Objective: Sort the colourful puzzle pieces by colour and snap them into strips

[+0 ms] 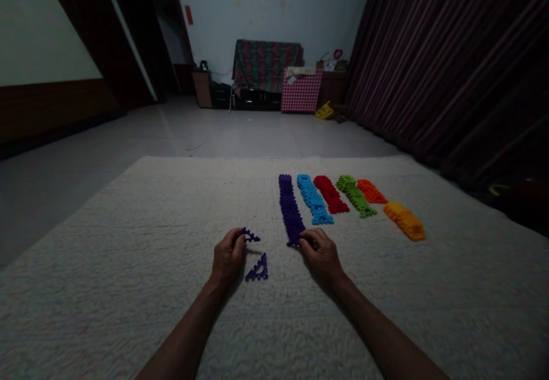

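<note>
My left hand pinches a purple triangular interlocking piece with knobbed edges, held just over the quilted mat. A second purple triangular piece, with an opening in its middle, lies flat on the mat between my hands. At the near end of a long row of purple pieces, my right hand has its thumb and fingers closed on a purple piece. Whether that piece is apart from the row I cannot tell.
Right of the purple row lie light blue, red, green, orange and yellow-orange groups of pieces. Beyond the mat are a tiled floor, a cloth-covered cabinet and a dark curtain.
</note>
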`<action>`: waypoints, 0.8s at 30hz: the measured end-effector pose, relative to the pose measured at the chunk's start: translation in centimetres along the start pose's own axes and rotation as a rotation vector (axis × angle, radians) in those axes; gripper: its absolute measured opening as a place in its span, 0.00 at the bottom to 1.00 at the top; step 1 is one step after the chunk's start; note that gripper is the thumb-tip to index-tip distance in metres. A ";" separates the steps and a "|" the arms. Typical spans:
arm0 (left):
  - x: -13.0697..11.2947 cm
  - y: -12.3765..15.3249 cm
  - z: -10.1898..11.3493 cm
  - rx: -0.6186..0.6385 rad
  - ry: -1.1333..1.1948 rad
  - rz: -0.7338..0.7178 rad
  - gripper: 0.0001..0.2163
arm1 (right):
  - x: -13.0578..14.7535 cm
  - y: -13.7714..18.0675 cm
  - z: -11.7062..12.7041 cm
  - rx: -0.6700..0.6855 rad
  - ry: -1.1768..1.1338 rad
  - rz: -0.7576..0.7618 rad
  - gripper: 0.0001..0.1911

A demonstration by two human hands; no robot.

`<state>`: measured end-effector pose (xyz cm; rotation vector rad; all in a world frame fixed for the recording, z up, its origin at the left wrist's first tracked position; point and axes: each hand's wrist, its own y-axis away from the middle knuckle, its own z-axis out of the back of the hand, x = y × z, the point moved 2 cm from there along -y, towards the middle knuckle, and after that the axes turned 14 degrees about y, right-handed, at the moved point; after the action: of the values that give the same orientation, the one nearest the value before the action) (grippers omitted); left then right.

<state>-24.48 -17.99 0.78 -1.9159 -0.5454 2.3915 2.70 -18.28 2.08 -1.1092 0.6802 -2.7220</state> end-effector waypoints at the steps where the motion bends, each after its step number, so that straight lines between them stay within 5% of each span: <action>1: 0.0 0.0 0.0 -0.004 -0.002 0.001 0.15 | 0.0 0.0 0.0 -0.010 0.013 0.007 0.07; 24: -0.1 0.1 -0.1 -0.016 0.008 -0.013 0.16 | -0.2 0.6 -0.1 0.003 0.191 0.091 0.09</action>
<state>-24.35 -18.03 0.79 -1.9217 -0.5758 2.3778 2.81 -18.78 1.60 -0.8032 0.7316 -2.7719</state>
